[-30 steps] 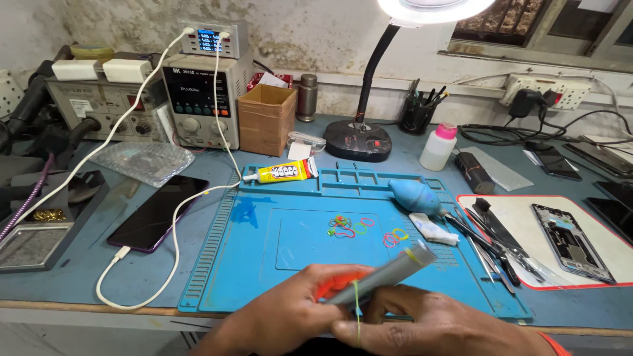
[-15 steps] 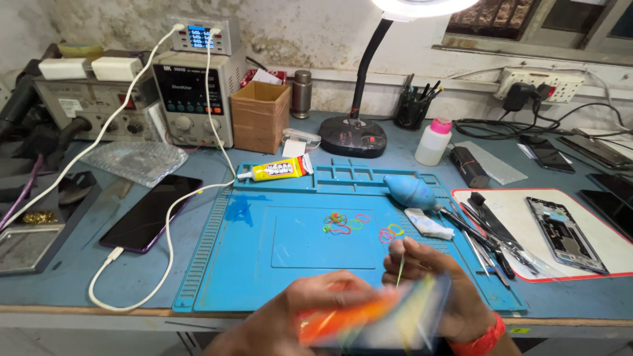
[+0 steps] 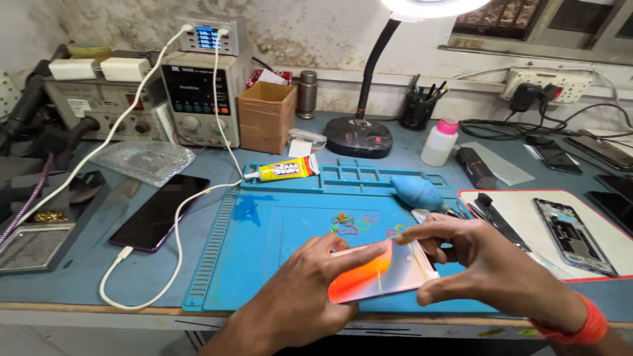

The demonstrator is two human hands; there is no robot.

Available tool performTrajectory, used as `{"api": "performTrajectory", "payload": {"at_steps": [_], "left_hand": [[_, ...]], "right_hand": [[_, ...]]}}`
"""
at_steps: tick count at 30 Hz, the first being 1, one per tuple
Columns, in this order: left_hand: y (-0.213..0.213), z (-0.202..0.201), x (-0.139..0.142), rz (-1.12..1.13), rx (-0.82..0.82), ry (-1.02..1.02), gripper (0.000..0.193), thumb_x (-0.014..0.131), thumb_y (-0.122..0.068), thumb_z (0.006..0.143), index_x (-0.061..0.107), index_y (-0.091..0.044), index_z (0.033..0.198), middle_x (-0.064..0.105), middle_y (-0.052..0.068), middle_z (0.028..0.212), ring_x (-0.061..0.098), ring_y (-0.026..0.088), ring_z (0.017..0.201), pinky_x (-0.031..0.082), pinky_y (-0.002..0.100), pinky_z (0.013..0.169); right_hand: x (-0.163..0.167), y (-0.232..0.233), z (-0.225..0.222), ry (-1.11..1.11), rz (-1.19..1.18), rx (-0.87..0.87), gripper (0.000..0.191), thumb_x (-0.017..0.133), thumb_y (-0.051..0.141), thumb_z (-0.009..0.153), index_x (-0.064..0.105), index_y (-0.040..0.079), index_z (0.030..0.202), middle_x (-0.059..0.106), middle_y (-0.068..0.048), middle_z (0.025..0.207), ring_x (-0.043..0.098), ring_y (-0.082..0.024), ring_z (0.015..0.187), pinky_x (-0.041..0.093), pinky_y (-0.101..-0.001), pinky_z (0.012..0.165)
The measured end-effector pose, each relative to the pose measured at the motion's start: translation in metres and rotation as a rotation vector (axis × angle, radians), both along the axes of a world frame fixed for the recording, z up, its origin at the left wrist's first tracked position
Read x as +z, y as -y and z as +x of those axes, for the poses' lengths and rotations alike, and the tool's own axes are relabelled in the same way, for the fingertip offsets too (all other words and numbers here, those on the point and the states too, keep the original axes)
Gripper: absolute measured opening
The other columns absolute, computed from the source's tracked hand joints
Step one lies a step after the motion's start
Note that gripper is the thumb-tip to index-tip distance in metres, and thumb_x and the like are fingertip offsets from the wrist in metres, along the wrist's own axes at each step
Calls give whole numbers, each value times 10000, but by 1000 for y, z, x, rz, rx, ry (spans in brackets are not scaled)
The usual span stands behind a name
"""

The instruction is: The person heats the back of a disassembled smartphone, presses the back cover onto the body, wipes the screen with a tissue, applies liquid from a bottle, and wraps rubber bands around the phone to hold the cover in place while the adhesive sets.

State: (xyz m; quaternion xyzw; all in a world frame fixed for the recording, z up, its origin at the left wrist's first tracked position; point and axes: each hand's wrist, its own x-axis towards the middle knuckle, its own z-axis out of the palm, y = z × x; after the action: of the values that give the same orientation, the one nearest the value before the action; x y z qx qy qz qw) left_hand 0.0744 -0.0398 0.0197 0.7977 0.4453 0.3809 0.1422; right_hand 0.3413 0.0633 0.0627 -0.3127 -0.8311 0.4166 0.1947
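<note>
Both my hands hold a phone (image 3: 369, 273) with a shiny orange-to-pink back, just above the front of the blue work mat (image 3: 264, 244). My left hand (image 3: 310, 283) grips its left end, with the index finger lying across the back. My right hand (image 3: 488, 264) holds its right end and pinches a thin yellow rubber band (image 3: 412, 245) stretched over the phone. Another thin band crosses the middle of the phone. Several loose coloured rubber bands (image 3: 349, 223) lie on the mat just beyond the phone.
A yellow glue tube (image 3: 280, 170) and a blue air blower (image 3: 417, 192) lie at the mat's far edge. A dark phone (image 3: 161, 211) on a white cable rests to the left. Power supply (image 3: 194, 99), cardboard box (image 3: 266, 117), lamp base (image 3: 359, 136), white bottle (image 3: 440, 142). An opened phone frame (image 3: 570, 234) lies on a white mat at right.
The phone was turned from edge-on to flat with its coloured back up. My right hand moved to its right end and now pulls a rubber band over it.
</note>
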Motion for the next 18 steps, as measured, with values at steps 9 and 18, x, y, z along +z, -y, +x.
{"api": "performTrajectory", "payload": {"at_steps": [9, 18], "left_hand": [[-4, 32, 5, 28, 296, 36, 882, 681, -50, 651, 524, -273, 1489, 577, 216, 1127, 581, 401, 1037, 451, 496, 981], [-11, 49, 9, -43, 283, 164, 783, 705, -67, 687, 530, -231, 1433, 567, 207, 1098, 591, 408, 1037, 489, 491, 916]], "right_hand": [[-9, 21, -13, 17, 820, -346, 534, 941, 280, 613, 759, 155, 1099, 608, 16, 696, 564, -95, 628, 513, -288, 593], [-52, 46, -26, -500, 816, -323, 551, 894, 109, 713, 498, 56, 1093, 728, -54, 867, 743, -82, 818, 644, -276, 787]]}}
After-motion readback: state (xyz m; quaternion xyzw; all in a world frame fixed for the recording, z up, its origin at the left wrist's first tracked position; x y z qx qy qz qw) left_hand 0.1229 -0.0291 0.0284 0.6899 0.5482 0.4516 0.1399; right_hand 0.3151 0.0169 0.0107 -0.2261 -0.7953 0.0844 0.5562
